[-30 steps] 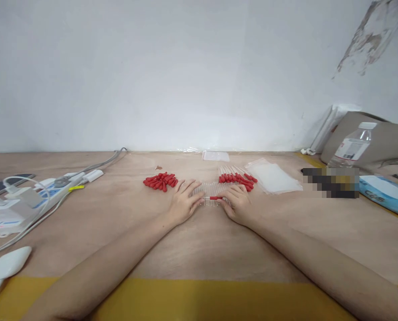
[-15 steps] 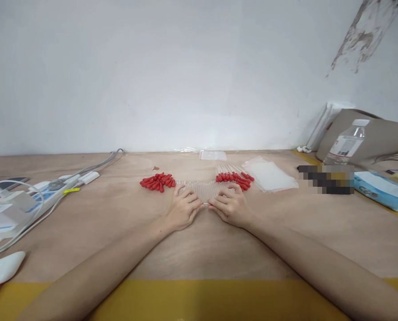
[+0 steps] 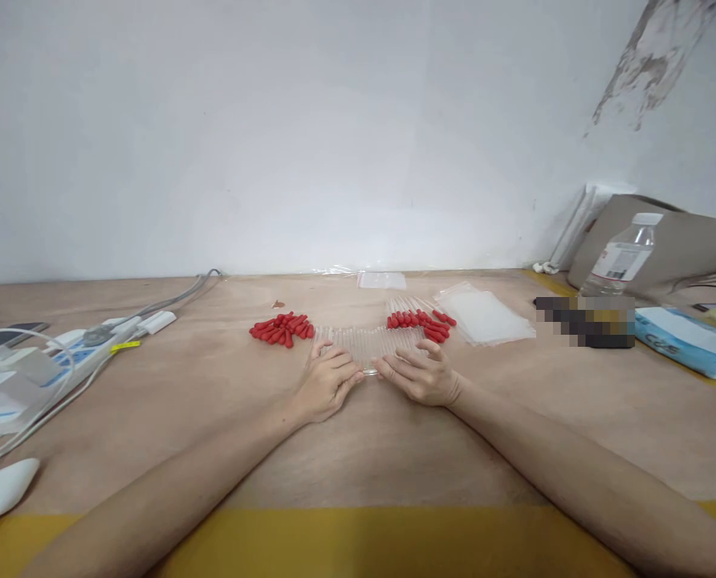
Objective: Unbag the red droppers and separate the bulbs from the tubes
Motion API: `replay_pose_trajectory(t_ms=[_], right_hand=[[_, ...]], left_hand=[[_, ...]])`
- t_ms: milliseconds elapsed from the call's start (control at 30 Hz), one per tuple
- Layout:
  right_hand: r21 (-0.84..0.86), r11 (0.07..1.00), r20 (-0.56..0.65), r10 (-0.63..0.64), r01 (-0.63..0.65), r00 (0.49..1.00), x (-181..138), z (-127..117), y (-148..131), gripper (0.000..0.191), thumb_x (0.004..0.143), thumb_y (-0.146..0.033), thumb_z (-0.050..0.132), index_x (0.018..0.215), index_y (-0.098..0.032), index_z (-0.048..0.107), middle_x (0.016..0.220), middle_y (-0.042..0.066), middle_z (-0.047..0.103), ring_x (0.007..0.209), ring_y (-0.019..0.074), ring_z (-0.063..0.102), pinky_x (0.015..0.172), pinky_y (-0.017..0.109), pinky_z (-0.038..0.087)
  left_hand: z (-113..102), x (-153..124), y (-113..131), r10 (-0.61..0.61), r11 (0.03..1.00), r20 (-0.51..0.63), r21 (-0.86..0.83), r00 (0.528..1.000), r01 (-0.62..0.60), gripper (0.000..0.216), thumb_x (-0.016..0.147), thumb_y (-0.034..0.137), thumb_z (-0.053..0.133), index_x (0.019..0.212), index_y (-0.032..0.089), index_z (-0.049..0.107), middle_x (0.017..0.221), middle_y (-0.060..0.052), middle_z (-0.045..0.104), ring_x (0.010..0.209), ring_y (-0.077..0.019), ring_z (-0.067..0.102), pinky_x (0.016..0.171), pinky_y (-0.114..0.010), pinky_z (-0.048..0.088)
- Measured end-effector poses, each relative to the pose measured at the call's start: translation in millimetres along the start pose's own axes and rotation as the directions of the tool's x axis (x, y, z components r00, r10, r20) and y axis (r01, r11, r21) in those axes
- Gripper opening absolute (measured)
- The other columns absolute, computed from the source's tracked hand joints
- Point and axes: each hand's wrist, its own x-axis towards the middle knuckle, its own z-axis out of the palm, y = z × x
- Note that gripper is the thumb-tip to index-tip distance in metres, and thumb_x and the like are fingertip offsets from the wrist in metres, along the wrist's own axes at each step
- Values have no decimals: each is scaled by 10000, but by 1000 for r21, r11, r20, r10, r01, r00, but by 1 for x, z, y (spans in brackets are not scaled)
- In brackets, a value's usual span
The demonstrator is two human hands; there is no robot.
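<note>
A flat row of thin clear tubes (image 3: 358,343) lies side by side on the table before me. My left hand (image 3: 331,381) has its fingers curled over the near left part of the row. On the near right part rests my right hand (image 3: 421,373), its fingers bent on the tubes and a little spread. Both hands hide the row's near corners. Beyond my left hand lies a pile of red rubber bulbs (image 3: 282,329). Behind my right hand are several clear droppers with red bulbs (image 3: 418,319), their thin stems pointing away from me.
Clear plastic bags (image 3: 484,315) lie to the right, with a small bag (image 3: 382,280) by the wall. A power strip (image 3: 87,353) with cables and a white spoon-like object (image 3: 2,490) are at left. At right stand a bottle (image 3: 623,257) and a tissue pack (image 3: 683,341).
My hands and the near edge of the clear tubes have shifted slightly toward me. The right hand's fingers have eased a little, and more of the row shows between the hands.
</note>
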Motion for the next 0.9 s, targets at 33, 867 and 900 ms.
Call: replay_pose_trajectory(t_ms=[33,867,900], right_hand=[[-14,1000,-10,-13,13,1000,-1,1,1,183,812,-182,551,971,-246,616,797,-49,675,788,89,545,803,295,265],[163,210,270,930,-964,248,-50,8,83,273,742,-244,517,989,-139,567,860,64,603,595,125,511,588,272,433],[138,175,293,933,-975,209,-53,7,88,248,724,-242,525,942,-142,591,847,59,608,581,120,508,593,270,430]], left_hand=[[0,0,0,-3,1000,7,-7,1000,3,292,909,266,329,753,174,558,691,1,568,791,-136,506,927,-371,214],[13,5,-50,-230,972,-313,-21,921,236,257,827,143,403,1015,155,578,789,-34,499,722,-132,512,665,-246,441],[14,6,-51,-229,972,-310,-24,923,233,232,812,129,414,962,153,590,789,-35,507,718,-130,515,661,-244,442]])
